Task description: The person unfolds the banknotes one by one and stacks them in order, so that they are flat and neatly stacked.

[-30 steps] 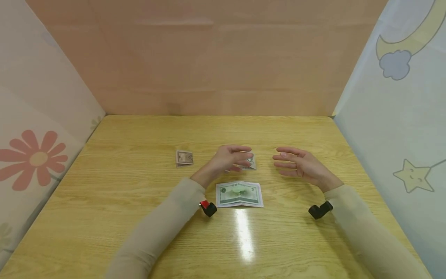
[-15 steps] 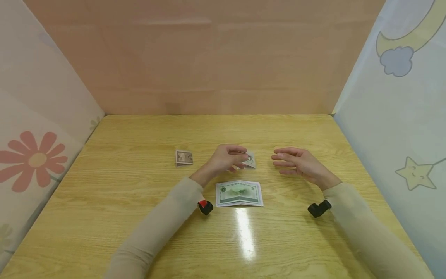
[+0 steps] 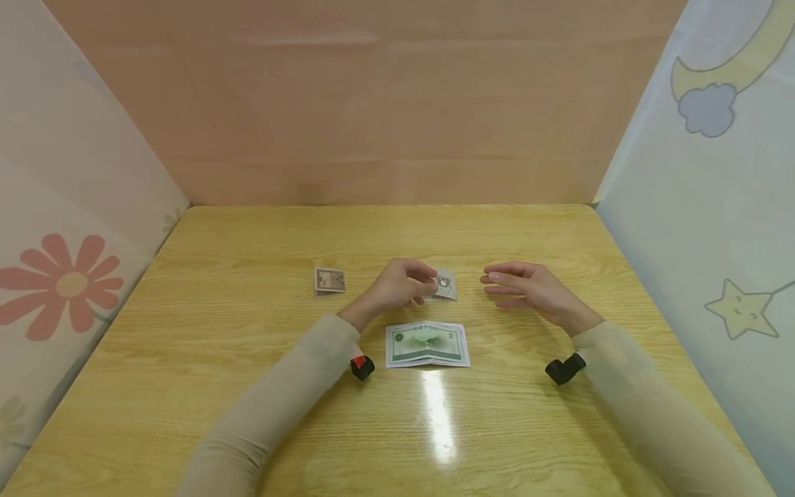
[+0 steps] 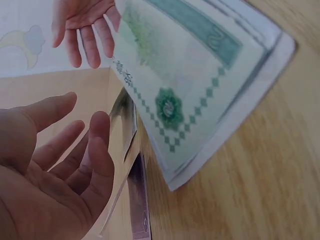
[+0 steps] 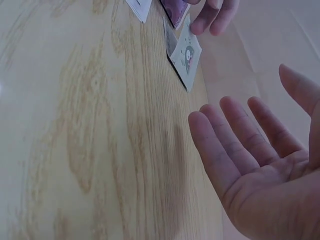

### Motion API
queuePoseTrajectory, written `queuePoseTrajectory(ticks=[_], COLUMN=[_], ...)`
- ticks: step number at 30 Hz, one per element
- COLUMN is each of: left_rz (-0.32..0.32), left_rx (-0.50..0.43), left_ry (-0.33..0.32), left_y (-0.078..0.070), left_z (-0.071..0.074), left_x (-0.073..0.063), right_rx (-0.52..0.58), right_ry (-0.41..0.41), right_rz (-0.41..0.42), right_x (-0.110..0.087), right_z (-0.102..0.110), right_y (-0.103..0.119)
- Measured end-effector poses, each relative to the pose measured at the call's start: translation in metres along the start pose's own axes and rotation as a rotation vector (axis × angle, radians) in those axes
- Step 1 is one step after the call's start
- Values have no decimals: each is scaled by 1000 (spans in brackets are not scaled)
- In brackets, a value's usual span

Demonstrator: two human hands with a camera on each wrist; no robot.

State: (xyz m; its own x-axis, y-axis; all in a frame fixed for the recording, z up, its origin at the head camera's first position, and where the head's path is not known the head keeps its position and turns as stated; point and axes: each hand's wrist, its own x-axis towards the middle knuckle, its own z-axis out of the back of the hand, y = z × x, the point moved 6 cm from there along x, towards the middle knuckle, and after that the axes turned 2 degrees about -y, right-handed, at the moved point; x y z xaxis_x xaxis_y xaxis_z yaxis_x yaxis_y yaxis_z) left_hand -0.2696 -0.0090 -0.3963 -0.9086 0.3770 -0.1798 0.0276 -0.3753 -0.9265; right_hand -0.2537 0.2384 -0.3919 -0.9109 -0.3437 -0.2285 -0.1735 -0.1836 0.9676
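My left hand (image 3: 400, 283) hovers over the middle of the table, fingers loosely bent and holding nothing. Just past its fingertips a small folded pale note (image 3: 446, 284) with a cartoon print stands partly unfolded; whether they touch, I cannot tell. A purple folded paper note (image 5: 175, 10) shows near that hand in the right wrist view, but the hand hides it in the head view. To the right, my right hand (image 3: 528, 288) is raised with extended fingers, palm turned inward, nothing in it. Nearer me lies a stack of creased green paper notes (image 3: 428, 345) marked 2.
A small folded brown note (image 3: 329, 281) sits left of the left hand. The wooden table (image 3: 205, 373) meets an orange back wall (image 3: 385, 103) and printed side walls. Each wrist carries a black camera.
Slightly drawn back to the left, the left hand uncovers more of the pale note. The right hand has shifted a little left. The notes stay where they were.
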Motion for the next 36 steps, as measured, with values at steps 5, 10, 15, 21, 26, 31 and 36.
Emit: queuePoseTrajectory(ticks=[5,10,15,21,26,31,36], left_rz=[-3,-18,-47,-52,-35,-46,-74], left_rx=[136,271,413,504,534,557,596], left_ry=[-15,-16,-12,-4,-3,-12,-40], left_y=[-1,-1,-4,-6,-5,-6,-7], left_z=[-6,-12,-19,-24,-25,-25,-27], left_x=[2,4,5,7,9,10,12], right_rx=[-35,-55,-76,-100,-114,-144,-196], right_ry=[-8,-17,-18,-13,-31,-54,-71], right_rz=[16,15,2,-1,-22,-42,-57], right_x=[4,8,11,12,16,23,31], right_z=[-2,-5,-9,-11,-10,-9,-12], right_y=[0,1,1,3,2,-1,-4])
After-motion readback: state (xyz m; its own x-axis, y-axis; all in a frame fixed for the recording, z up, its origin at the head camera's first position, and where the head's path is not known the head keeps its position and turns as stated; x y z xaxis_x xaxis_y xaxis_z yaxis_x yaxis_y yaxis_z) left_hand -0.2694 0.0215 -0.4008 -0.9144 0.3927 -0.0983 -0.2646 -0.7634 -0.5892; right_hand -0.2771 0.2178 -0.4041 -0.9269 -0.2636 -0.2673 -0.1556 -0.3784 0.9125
